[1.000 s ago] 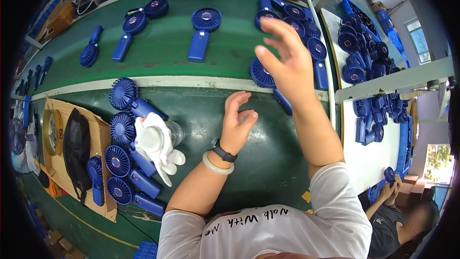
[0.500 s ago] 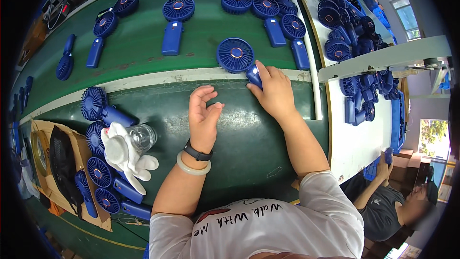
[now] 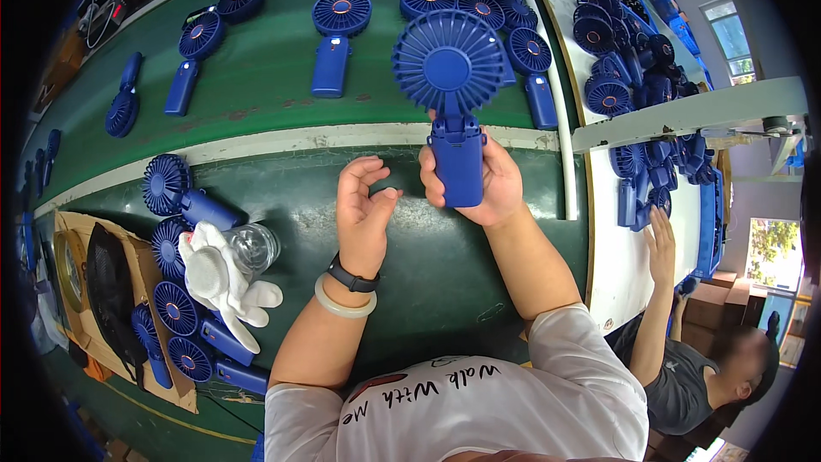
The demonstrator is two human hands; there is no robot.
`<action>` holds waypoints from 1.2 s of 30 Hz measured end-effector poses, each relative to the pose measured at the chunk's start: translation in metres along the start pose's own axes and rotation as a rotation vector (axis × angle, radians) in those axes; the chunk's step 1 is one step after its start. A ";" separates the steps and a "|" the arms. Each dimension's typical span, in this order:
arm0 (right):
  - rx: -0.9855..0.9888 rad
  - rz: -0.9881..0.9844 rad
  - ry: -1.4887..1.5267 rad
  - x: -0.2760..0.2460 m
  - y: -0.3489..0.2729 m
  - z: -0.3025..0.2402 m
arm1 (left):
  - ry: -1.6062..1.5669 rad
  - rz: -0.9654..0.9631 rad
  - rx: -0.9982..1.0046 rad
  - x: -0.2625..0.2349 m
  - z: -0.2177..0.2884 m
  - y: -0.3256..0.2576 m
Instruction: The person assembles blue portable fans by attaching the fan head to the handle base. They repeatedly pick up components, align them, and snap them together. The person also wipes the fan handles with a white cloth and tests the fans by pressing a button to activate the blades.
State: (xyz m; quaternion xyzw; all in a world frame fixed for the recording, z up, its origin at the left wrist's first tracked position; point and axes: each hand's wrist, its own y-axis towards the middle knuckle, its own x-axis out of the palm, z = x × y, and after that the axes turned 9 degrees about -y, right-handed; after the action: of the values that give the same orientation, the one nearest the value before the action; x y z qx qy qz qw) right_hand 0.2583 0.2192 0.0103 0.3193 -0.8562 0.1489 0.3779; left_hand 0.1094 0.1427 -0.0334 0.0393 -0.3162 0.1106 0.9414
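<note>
Blue plastic filled our right hand (image 3: 499, 184), closed round the handle (image 3: 457, 175) of a fan (image 3: 453, 127), a grip best kept clear of the cage (image 3: 448, 68), while our left hand (image 3: 363, 205), nothing visible inside, curled loosely nearby, a white glove (image 3: 224, 287) lying farther left.

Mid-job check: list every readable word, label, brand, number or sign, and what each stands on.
White T-shirt: dark script lettering across the chest, legible, wording not copied here.
Co-worker's dark shirt: small pale print, too small to read.
Blue handheld fan in the right hand: no readable lettering on the side in view.
No other text is readable.
</note>
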 end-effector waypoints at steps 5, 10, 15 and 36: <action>0.016 0.072 -0.114 -0.005 -0.002 0.006 | 0.019 0.003 -0.005 -0.002 -0.001 0.000; -0.004 0.221 -0.361 0.000 -0.002 0.001 | 0.012 0.002 -0.010 -0.002 -0.003 0.000; -0.012 0.320 -0.635 -0.005 -0.005 0.004 | 0.010 -0.007 -0.003 0.001 0.000 -0.001; -0.053 0.347 -0.619 -0.005 -0.003 0.008 | -0.002 -0.069 -0.057 0.000 0.000 -0.001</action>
State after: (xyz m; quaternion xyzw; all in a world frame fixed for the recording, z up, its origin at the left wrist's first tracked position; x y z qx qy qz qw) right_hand 0.2583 0.2155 0.0008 0.1892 -0.9752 0.0848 0.0780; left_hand 0.1098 0.1417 -0.0336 0.0236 -0.3186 0.0689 0.9451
